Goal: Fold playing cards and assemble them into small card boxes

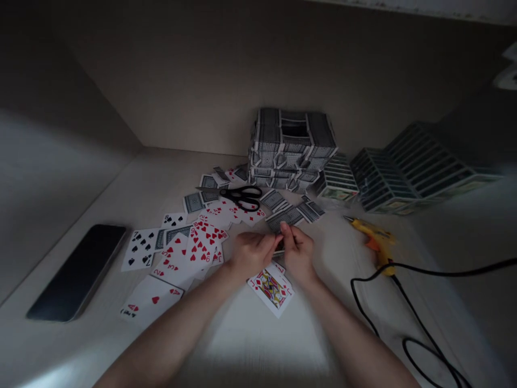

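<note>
Two hands, left (252, 250) and right (298, 248), nearly together, fingertips pinching a small card piece (279, 246), mostly hidden. Jack of diamonds (271, 288) lies face up just below, between the forearms. Scissors (242, 195) rest on scattered cards (205, 242) beyond. Glue gun (375, 242) at right.

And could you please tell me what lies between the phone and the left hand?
Overlapping playing cards, mostly face up, lie there in the head view.
</note>
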The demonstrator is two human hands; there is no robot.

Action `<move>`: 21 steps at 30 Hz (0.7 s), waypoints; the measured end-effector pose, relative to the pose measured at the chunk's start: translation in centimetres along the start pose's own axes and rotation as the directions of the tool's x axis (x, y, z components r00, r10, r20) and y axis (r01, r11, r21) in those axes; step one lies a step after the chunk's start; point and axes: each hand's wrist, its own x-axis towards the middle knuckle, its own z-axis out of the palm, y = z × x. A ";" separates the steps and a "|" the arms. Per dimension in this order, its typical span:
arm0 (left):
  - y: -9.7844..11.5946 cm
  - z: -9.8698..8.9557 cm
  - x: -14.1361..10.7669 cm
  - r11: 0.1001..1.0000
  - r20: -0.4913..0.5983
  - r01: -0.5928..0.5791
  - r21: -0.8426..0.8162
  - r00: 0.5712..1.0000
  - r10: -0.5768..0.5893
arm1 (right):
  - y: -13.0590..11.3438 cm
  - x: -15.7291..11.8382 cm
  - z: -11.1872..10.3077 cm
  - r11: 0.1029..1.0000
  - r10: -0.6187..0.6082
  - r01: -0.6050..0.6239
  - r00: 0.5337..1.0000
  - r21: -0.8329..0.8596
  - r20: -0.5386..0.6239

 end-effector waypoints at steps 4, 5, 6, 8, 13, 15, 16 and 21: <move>-0.2 0.2 0.0 0.995 -0.021 0.093 -0.042 0.995 -0.093 | 0.3 0.1 0.0 0.993 0.067 -0.072 0.996 0.088 0.066; -0.3 0.3 0.0 0.989 -0.034 0.131 -0.062 0.990 -0.134 | 0.5 0.2 0.1 0.989 0.084 -0.095 0.992 0.113 0.097; -0.5 0.3 0.0 0.981 -0.049 0.171 -0.088 0.983 -0.176 | 0.6 0.2 0.1 0.985 0.088 -0.105 0.988 0.136 0.127; -0.8 0.4 0.0 0.962 -0.071 0.229 -0.150 0.968 -0.242 | 0.9 0.3 0.3 0.984 0.049 -0.077 0.985 0.163 0.167; -1.4 0.0 0.4 0.953 -0.079 0.041 -0.299 0.995 -0.068 | 1.4 0.3 0.3 0.996 -0.089 0.085 0.988 0.033 0.125; -1.3 -0.1 0.5 0.945 -0.063 -0.087 -0.314 0.996 0.070 | 1.5 0.2 0.2 0.992 -0.122 0.123 0.989 -0.014 0.083; -1.3 -0.1 0.5 0.940 -0.052 -0.134 -0.314 0.991 0.124 | 1.5 0.2 0.1 0.990 -0.140 0.142 0.988 -0.017 0.064; -1.0 0.1 0.0 0.928 -0.015 -0.245 -0.281 0.968 0.251 | 0.7 -0.1 -0.4 0.967 -0.246 0.242 0.968 0.084 0.041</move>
